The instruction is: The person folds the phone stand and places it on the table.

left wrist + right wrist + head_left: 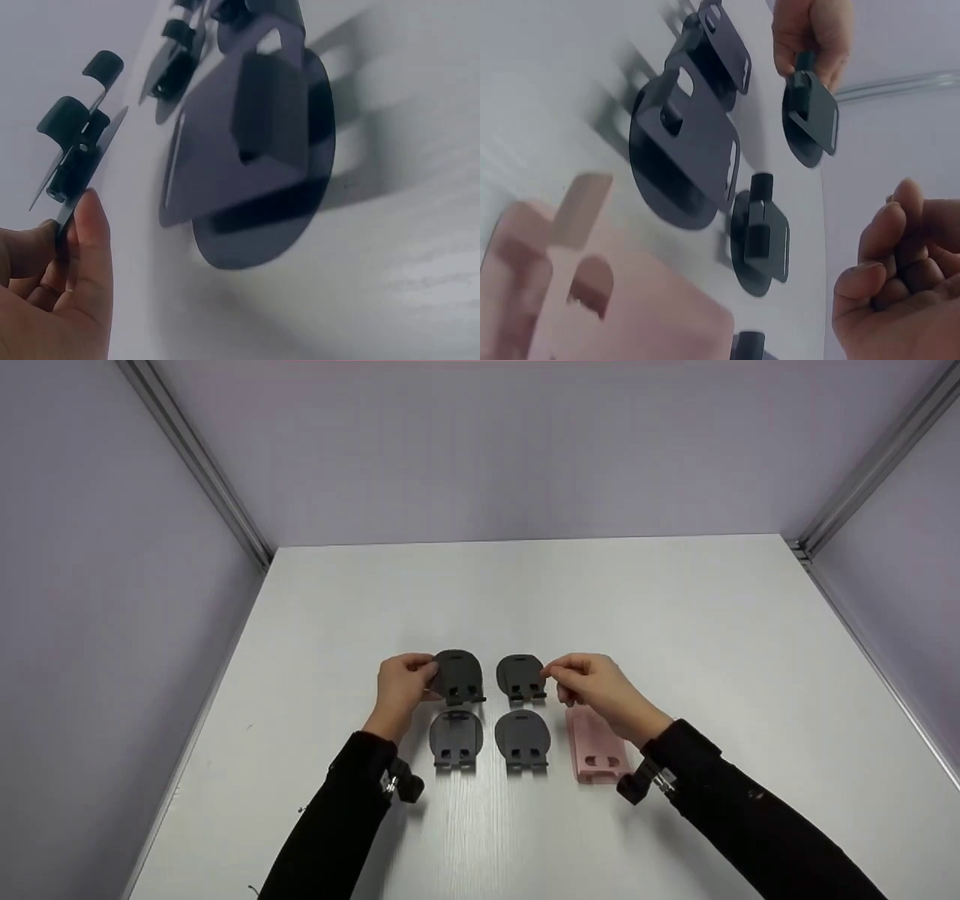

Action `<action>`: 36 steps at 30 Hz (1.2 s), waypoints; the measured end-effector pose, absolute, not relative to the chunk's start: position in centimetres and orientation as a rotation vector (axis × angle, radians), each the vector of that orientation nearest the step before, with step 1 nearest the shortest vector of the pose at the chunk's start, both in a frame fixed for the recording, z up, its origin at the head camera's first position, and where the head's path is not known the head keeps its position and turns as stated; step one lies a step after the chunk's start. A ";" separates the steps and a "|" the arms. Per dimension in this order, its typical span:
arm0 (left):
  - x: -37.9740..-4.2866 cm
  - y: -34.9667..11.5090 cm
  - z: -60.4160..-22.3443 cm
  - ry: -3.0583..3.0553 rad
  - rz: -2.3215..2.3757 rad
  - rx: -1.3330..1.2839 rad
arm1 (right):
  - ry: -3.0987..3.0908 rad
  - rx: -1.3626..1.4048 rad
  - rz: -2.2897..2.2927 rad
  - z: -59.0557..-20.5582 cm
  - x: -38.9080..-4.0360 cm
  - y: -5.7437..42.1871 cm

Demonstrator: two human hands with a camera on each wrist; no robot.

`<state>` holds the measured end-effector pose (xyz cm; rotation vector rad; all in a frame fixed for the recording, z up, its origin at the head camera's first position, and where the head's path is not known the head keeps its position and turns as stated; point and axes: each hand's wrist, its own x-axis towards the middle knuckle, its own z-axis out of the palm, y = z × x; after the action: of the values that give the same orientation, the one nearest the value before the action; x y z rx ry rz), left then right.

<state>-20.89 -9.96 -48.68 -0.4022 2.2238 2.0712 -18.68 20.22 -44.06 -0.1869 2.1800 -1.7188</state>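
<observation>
My left hand (401,686) pinches the edge of a dark grey folding phone stand (459,675) between thumb and fingers. In the left wrist view this stand (79,150) is tilted and off the table. My right hand (596,682) is beside another dark phone stand (521,676), its fingers loosely curled. The right wrist view shows that hand (907,277) apart from the stand (761,240) and holding nothing. Two more dark phone stands, one at the left (456,735) and one at the right (523,736), stand nearer the body. A pink phone stand (598,746) lies below my right hand, which partly covers it.
The white table (337,600) meets a pale back wall (487,450) and side walls with metal corner posts. In the right wrist view, a dark cylindrical part (748,346) shows at the bottom edge, mostly cut off.
</observation>
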 end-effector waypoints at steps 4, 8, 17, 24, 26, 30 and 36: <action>-21.2 -10.1 -49.2 2.224 2.033 -0.430 | 2.160 -0.151 -1.733 -44.1 -18.8 21.1; -21.5 -10.2 -49.7 2.247 1.974 -0.450 | 2.151 -0.149 -1.730 -44.2 -18.8 21.7; -21.8 -9.7 -49.8 2.529 1.624 -0.373 | 2.140 -0.148 -1.754 -44.2 -18.7 22.3; -21.4 -8.8 -49.7 2.738 1.387 -0.290 | 2.182 -0.125 -1.714 -44.0 -18.9 22.8; -21.2 -8.6 -49.7 2.795 1.343 -0.262 | 2.199 -0.114 -1.699 -43.9 -19.0 23.1; -21.2 -8.3 -49.5 2.863 1.312 -0.222 | 2.226 -0.107 -1.694 -43.9 -19.5 23.6; -21.0 -8.2 -49.1 2.927 1.225 -0.252 | 2.282 -0.095 -1.666 -43.9 -20.4 24.8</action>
<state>-20.99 -8.23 -49.14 -0.2522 2.9273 1.2251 -20.35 24.83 -43.91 -0.0946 2.2822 -1.6663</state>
